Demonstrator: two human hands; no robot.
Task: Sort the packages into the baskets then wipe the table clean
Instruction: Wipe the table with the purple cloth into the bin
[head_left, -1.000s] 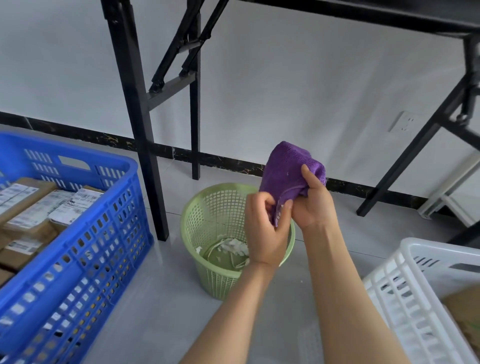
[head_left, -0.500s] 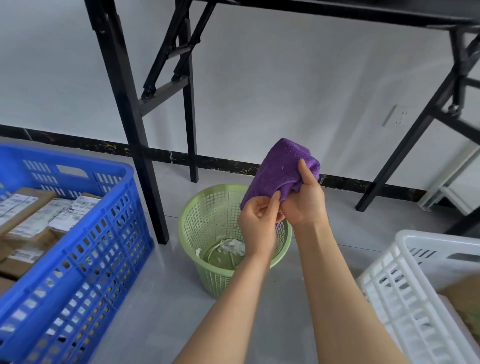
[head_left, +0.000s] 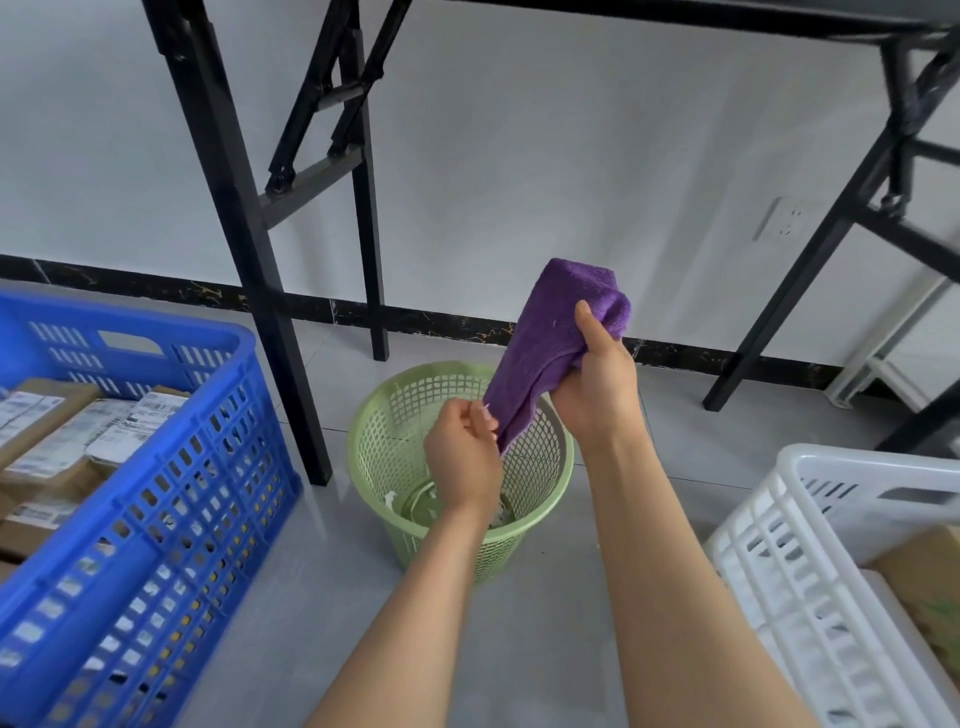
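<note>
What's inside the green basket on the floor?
White scraps lie at the bottom of the green basket. The left hand hides much of it, and the purple cloth hides part of the inner wall.

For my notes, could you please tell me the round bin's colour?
The round bin is pale green; head view shows it.

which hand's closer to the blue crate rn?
Left. The left hand pinches the lower end of the purple cloth over the green bin, right of the blue crate; the right hand grips the cloth farther right, toward the white crate.
</note>
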